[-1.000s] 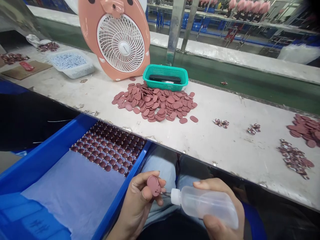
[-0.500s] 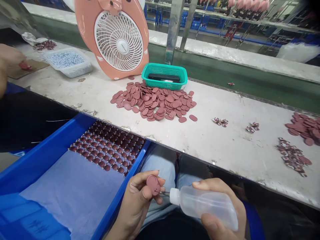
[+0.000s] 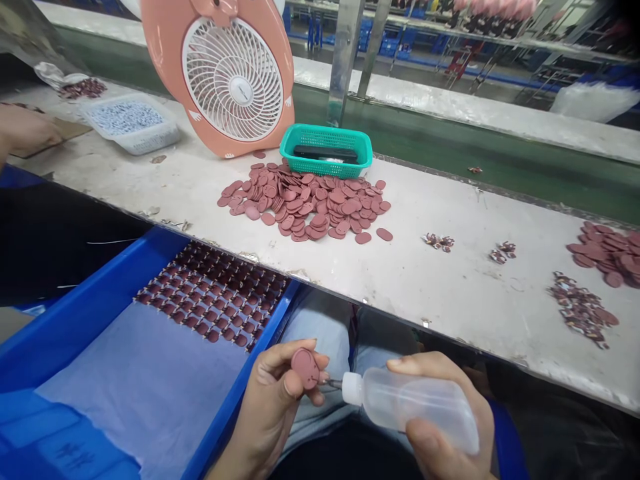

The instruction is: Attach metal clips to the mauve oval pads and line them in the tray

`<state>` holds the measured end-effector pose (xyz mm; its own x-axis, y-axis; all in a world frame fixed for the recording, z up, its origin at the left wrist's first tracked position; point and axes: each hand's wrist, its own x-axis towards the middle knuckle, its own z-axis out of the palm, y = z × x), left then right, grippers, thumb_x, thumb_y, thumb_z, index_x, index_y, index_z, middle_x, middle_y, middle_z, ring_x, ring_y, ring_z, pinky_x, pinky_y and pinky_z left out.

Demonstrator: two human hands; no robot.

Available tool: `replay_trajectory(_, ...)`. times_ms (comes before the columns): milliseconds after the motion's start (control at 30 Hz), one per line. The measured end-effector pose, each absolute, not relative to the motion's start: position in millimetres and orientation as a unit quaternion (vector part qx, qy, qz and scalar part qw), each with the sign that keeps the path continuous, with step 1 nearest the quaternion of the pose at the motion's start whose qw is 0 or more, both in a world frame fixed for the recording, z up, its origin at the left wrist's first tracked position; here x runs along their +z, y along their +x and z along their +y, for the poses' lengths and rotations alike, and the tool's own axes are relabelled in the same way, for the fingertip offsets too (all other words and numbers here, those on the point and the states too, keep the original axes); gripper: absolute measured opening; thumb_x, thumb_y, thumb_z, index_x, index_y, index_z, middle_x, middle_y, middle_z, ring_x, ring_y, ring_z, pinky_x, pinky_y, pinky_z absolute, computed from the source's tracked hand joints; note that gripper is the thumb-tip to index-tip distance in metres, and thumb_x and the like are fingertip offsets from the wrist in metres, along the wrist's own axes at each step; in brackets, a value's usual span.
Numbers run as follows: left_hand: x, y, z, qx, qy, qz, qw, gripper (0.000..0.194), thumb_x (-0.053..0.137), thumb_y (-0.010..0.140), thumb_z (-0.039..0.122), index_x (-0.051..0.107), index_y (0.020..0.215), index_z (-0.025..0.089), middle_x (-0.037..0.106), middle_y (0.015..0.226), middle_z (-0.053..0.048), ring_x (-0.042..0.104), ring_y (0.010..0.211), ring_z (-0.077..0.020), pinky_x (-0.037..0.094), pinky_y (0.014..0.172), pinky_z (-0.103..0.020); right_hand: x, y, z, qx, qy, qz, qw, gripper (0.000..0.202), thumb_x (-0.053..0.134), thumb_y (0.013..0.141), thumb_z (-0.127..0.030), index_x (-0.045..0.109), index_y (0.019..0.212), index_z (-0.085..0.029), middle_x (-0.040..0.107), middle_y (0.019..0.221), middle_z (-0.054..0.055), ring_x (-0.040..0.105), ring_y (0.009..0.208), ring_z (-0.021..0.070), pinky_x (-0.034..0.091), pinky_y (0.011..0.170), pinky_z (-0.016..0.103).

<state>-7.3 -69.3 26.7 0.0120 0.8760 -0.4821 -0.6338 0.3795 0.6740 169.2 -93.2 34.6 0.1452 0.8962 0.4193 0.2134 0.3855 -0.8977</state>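
Between the thumb and fingers of my left hand (image 3: 273, 400) is a reddish-brown oval disc (image 3: 304, 368) with small holes near its lower end. My right hand (image 3: 450, 407) is wrapped round a translucent squeeze bottle (image 3: 417, 403), which lies on its side with a white cap and a thin dark nozzle. The nozzle tip points left at the disc's lower edge; whether it touches I cannot tell. Both hands are over my lap, in front of the table edge. On the table beyond them is a pile of similar oval discs (image 3: 313, 203).
A blue bin (image 3: 280, 313) at left holds rows of dark red pieces on a cloth (image 3: 145, 380). Behind the pile stand a green basket (image 3: 325, 167) and a pink fan (image 3: 215, 133). Small brown-white parts (image 3: 583, 310) and more discs (image 3: 607, 253) lie right. A co-worker's hand (image 3: 30, 128) is far left.
The bottle has shifted slightly right, its nozzle drawn a little away from the disc's holes. My left hand keeps the disc nearly still. The co-worker's hand has moved.
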Motion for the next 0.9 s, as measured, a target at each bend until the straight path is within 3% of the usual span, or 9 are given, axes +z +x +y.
replay_trajectory(300, 27.3, -8.0, -69.3, 0.539, 0.136, 0.447, 0.701, 0.048, 0.098, 0.041, 0.047, 0.083, 0.079, 0.02, 0.079, 0.067, -0.006, 0.069, 0.055, -0.0148, 0.052, 0.045, -0.017, 45.8, 168.5, -90.8, 0.304, -0.474, -0.588, 0.58, 0.031, 0.065, 0.09, -0.052, 0.066, 0.109, -0.029, 0.058, 0.055, -0.005, 0.049, 0.037, 0.0123, 0.039, 0.036, 0.024)
replay_trajectory(500, 28.0, -8.3, -68.5, 0.535, 0.139, 0.446, 0.704, 0.046, 0.097, 0.042, 0.047, 0.083, 0.078, 0.022, 0.079, 0.067, -0.005, 0.069, 0.054, -0.0145, 0.052, 0.045, -0.017, 38.5, 169.0, -93.5, 0.31, -0.511, -0.543, 0.59, 0.034, 0.068, 0.087, -0.056, 0.069, 0.107, -0.029, 0.064, 0.069, -0.001, 0.058, 0.049, 0.0154, 0.048, 0.046, 0.027)
replay_trajectory(900, 28.1, -8.0, -69.5, 0.531, 0.14, 0.462, 0.696, 0.048, 0.098, 0.039, 0.049, 0.083, 0.077, 0.023, 0.079, 0.067, -0.005, 0.069, 0.054, -0.0154, 0.051, 0.045, -0.018, 37.7, 170.1, -96.2, 0.341, -0.492, -0.547, 0.585, 0.029, 0.069, 0.087, -0.048, 0.068, 0.109, -0.029, 0.065, 0.067, -0.002, 0.056, 0.047, 0.0124, 0.046, 0.044, 0.023)
